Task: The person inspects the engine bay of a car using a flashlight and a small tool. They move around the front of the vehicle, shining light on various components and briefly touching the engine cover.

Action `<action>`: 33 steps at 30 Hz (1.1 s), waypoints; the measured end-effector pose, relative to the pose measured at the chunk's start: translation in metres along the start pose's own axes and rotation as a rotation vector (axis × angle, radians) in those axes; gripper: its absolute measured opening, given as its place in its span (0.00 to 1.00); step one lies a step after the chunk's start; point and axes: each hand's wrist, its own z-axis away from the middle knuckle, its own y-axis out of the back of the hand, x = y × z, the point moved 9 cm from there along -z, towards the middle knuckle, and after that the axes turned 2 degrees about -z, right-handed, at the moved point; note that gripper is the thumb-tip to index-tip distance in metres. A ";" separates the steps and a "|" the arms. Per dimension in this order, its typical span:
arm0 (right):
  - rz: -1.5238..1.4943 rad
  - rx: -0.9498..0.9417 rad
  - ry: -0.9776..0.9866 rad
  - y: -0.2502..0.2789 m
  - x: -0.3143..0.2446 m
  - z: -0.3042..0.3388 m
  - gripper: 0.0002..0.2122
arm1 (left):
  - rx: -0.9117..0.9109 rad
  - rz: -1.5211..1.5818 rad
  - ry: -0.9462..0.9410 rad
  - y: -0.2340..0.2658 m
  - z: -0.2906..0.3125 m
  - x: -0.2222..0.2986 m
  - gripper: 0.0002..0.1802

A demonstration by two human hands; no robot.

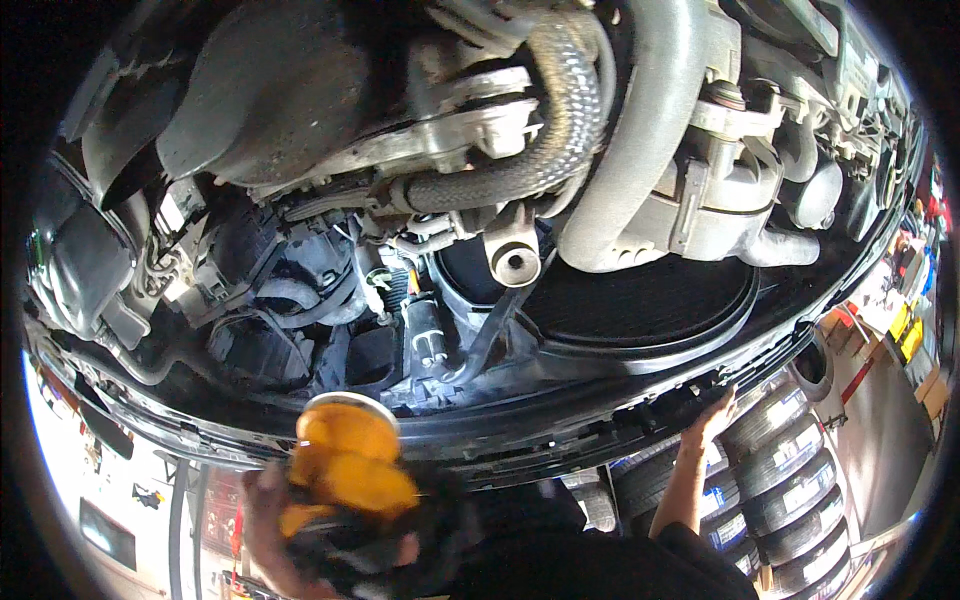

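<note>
In my left hand (268, 525) is a yellow and black work light (352, 455) with a round, pale-rimmed head, held low in front of the car. Its head points into the engine bay, where a bright bluish patch falls on a black cylindrical part (425, 332) and nearby hoses. My fingers wrap around the light's side and are partly hidden by it. Off to the right, my right hand (710, 418) grips the car's black front edge (600, 415), with some of its fingertips out of sight.
A braided hose (500, 180), a thick grey pipe (640, 130) and an open metal pipe end (515, 262) crowd the engine bay. A round black fan shroud (640, 345) lies behind the front edge. Stacked tires (790, 480) stand at lower right, near cluttered shelves (900, 320).
</note>
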 end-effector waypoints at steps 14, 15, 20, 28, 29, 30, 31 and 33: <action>-0.087 0.036 -0.003 -0.014 -0.025 0.012 0.28 | 0.053 0.240 0.160 0.021 -0.002 -0.091 0.32; -0.111 0.043 -0.027 -0.013 -0.023 0.011 0.28 | 0.008 0.030 0.128 0.020 0.000 -0.097 0.30; -0.141 0.008 -0.038 -0.013 -0.016 0.006 0.26 | -0.049 0.119 -0.017 0.022 -0.009 -0.083 0.36; -0.220 0.022 -0.043 -0.018 -0.021 0.015 0.24 | -0.039 0.378 0.003 -0.034 -0.041 -0.037 0.45; -0.171 0.044 -0.041 -0.017 -0.022 0.017 0.25 | -0.051 0.434 0.048 -0.042 -0.041 -0.037 0.45; -0.127 0.042 -0.018 -0.018 -0.024 0.017 0.25 | -0.080 0.507 0.107 -0.052 -0.042 -0.038 0.45; -0.082 0.040 0.006 -0.018 -0.026 0.018 0.26 | -0.122 0.544 0.111 -0.060 -0.043 -0.034 0.44; -0.001 0.045 0.035 -0.017 -0.027 0.017 0.27 | -0.162 0.580 0.147 -0.071 -0.044 -0.030 0.44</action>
